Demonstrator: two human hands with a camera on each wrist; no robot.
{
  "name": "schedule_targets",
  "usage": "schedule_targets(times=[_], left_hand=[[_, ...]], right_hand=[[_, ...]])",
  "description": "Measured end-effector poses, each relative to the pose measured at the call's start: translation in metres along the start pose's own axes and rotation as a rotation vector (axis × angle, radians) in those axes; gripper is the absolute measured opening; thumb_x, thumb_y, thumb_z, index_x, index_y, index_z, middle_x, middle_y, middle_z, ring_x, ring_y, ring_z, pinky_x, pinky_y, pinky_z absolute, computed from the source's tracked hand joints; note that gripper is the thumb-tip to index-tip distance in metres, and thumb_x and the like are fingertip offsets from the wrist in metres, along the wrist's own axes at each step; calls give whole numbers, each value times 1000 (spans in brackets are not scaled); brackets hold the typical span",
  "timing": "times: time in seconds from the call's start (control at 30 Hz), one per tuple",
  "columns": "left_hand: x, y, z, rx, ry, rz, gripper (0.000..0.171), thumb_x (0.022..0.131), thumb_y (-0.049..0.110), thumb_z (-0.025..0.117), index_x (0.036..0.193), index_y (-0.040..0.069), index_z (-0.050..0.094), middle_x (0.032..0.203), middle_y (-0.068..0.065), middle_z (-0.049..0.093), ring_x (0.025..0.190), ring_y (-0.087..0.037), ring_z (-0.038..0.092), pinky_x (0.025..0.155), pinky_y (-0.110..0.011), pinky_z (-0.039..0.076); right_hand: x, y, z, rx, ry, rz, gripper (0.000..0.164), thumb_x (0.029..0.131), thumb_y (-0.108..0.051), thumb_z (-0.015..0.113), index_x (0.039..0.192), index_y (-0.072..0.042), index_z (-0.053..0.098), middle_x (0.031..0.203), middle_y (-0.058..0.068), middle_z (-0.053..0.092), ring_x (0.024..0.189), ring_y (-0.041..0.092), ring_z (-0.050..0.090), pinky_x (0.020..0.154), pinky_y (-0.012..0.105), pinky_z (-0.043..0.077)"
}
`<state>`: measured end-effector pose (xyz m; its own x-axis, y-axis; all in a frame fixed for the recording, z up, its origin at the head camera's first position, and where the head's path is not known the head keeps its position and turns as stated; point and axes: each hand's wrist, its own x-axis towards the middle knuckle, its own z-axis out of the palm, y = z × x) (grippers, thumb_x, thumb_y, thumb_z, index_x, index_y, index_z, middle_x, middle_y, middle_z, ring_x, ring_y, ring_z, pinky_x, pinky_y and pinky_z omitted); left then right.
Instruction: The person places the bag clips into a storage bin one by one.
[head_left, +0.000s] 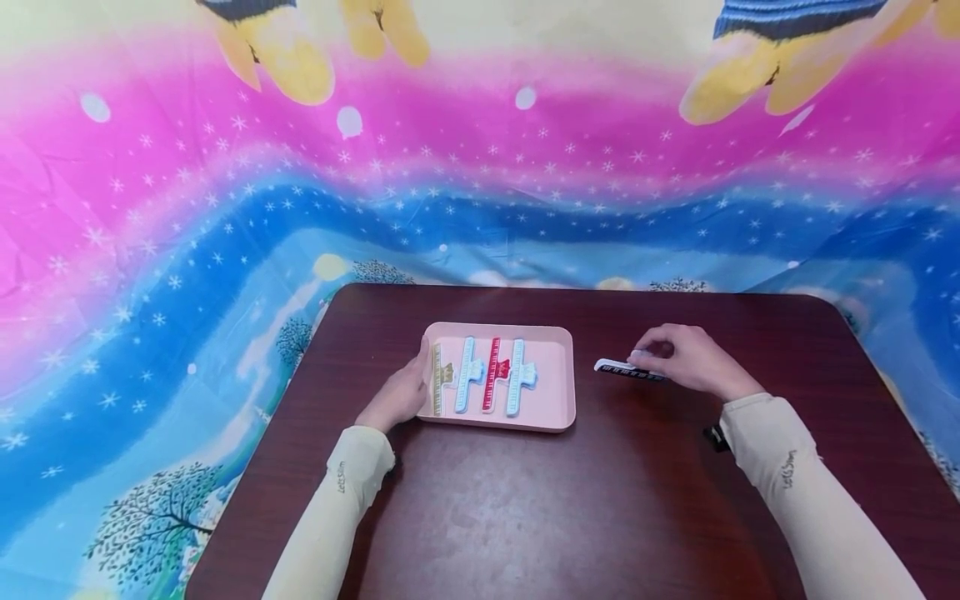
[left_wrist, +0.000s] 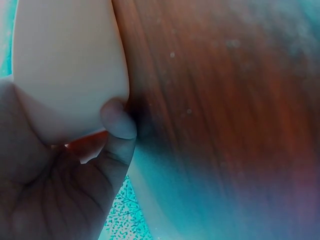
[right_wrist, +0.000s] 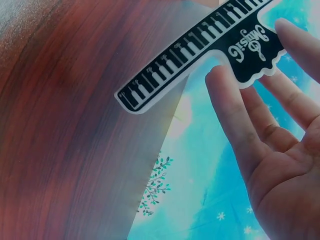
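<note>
A pink tray (head_left: 501, 426) lies on the table, and my left hand (head_left: 401, 390) grips its left edge. The left wrist view shows fingers (left_wrist: 119, 119) curled against the tray's pale side. Several piano-key clips sit in the tray: a gold clip (head_left: 438, 379), a light blue clip (head_left: 464, 375), a red clip (head_left: 491, 375) and another light blue clip (head_left: 514, 377). To the right of the tray, my right hand (head_left: 693, 358) pinches a black-and-white piano-key clip (right_wrist: 185, 52) by its "Music" handle. The clip (head_left: 628, 370) is held just above or at the table; I cannot tell which.
The dark brown wooden table (head_left: 480, 517) has rounded far corners. Behind it hangs a colourful cloth (head_left: 480, 158) with snowflakes and trees, reaching down around the table's edges. A small black item (head_left: 717, 438) shows beside the right cuff.
</note>
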<state>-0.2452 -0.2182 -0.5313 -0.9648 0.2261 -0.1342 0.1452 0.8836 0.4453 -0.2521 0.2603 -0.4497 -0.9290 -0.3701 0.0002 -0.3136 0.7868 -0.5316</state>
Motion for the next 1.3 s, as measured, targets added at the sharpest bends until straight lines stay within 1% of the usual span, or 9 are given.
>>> schedule_targets(times=[0.13,0.27,0.47,0.6,0.7,0.87,1.07,1.2,1.3], left_hand=[[0,0,1,2,2,0,74,105,9,37,167,10,-4,169,-17,29,149,-33,42,124,-46,33],[0,0,1,-4,-6,-4,74,106,10,36,167,11,-6,170,-16,28,149,-32,41,125,-47,33],[-2,-3,1,-19,-13,-23,73,107,11,34,167,14,-7,171,-14,25,153,-30,35,126,-46,30],[-2,-4,2,-21,-19,-16,74,107,11,34,167,14,-8,171,-15,24,153,-30,34,126,-46,30],[-2,-3,1,-25,-17,-20,76,106,10,36,167,15,-9,171,-15,23,154,-31,34,126,-48,30],[-2,-2,1,-15,-16,-15,74,106,10,35,167,13,-8,171,-15,25,153,-31,35,126,-47,30],[-1,0,1,-10,-2,-2,72,106,10,34,167,11,-4,169,-17,29,152,-31,38,126,-47,31],[-1,0,1,-4,4,-2,73,105,9,34,167,11,-4,169,-17,31,150,-31,40,125,-46,32],[0,0,1,-8,1,-8,72,106,10,34,167,11,-4,169,-17,30,150,-31,40,125,-46,32]], right_hand=[[-1,1,0,10,9,18,21,96,-38,74,102,-18,79,93,0,73,83,17,62,76,35,52],[-2,1,-1,14,14,56,26,98,-42,71,102,-17,77,96,2,74,78,14,66,78,37,52],[-3,0,0,66,-13,113,37,102,-48,63,107,-12,73,102,8,75,77,17,75,86,50,55],[-4,2,-1,105,-4,131,41,105,-45,58,112,-7,71,100,12,74,75,18,77,93,58,54],[-5,3,-2,130,7,126,39,106,-40,59,116,-4,69,100,15,74,73,16,76,95,59,55],[-6,6,-2,171,3,127,35,104,-34,63,120,-3,68,99,14,74,76,21,77,93,56,58],[-8,9,-1,202,0,106,33,103,-28,66,123,-2,66,97,12,74,78,24,78,82,45,63],[-8,10,0,175,18,92,31,104,-28,64,124,-4,66,96,10,75,79,23,75,76,36,58],[-8,9,0,171,36,89,31,105,-28,63,124,-3,66,99,11,75,82,25,74,76,35,54]])
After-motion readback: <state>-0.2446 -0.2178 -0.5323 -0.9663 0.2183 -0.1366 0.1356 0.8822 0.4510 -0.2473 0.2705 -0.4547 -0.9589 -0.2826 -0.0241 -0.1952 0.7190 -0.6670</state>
